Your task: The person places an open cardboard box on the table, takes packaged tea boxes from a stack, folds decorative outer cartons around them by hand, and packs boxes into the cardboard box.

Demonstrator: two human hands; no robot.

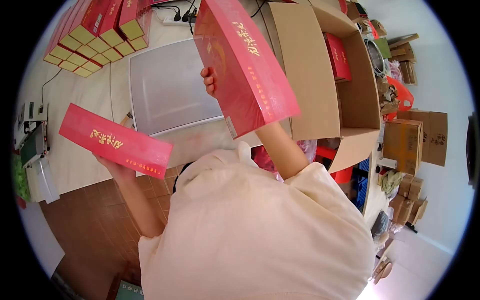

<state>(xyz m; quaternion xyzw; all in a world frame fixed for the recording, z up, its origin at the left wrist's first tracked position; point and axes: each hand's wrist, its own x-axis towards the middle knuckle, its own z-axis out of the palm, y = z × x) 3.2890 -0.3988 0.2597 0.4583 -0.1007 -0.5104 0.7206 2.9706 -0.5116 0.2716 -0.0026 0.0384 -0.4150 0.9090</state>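
My left hand [116, 169] grips a red gift box [112, 150] from below, and gold lettering runs along the face turned towards me. The fingers on its far side are hidden. A second, larger-looking red gift box [250, 85] is tilted in my right hand [208, 82]. Those fingertips curl round its left side, while the palm is hidden behind the box. Under and between the two boxes lies a grey panel with a white rim [175, 90] on the table.
Many red boxes [95, 35] are stacked at the table's back left. To the right stands an open cardboard carton [307, 75] with a red box [337, 56] inside. Black plugs sit in a power strip [175, 20] at the back. More cartons [402, 145] line the right wall.
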